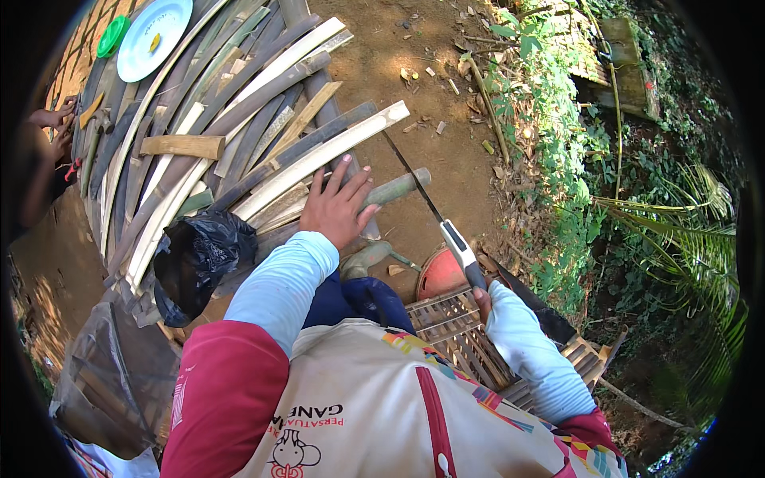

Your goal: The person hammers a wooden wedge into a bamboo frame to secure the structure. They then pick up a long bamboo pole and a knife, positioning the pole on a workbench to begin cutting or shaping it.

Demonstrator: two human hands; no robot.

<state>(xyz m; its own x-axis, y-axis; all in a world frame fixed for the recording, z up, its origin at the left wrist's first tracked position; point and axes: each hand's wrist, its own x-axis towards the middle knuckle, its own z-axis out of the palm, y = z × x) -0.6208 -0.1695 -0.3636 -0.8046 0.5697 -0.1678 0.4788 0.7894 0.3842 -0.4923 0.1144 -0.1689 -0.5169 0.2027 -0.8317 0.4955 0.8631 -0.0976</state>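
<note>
My right hand (489, 298) is closed around the grip of a hand saw (460, 245) with a white and dark grey handle. Its thin dark blade slants up and left across the end of a greenish bamboo pole (395, 186). My left hand (341, 205) presses down with fingers spread on bamboo just left of the blade. A pale split bamboo strip (351, 143) lies just beyond its fingertips. Under my palm, part of the pole is hidden. The saw's tip reaches near the end of the strip.
Many split bamboo strips (263, 88) are heaped at the left, with a light blue plate (145, 57) and green lid (113, 36) on top. Beside them sits a black plastic bag (191, 255). A slatted bamboo bench (454, 323) and red container (441, 275) are near me. Another person's hand (54, 119) shows far left.
</note>
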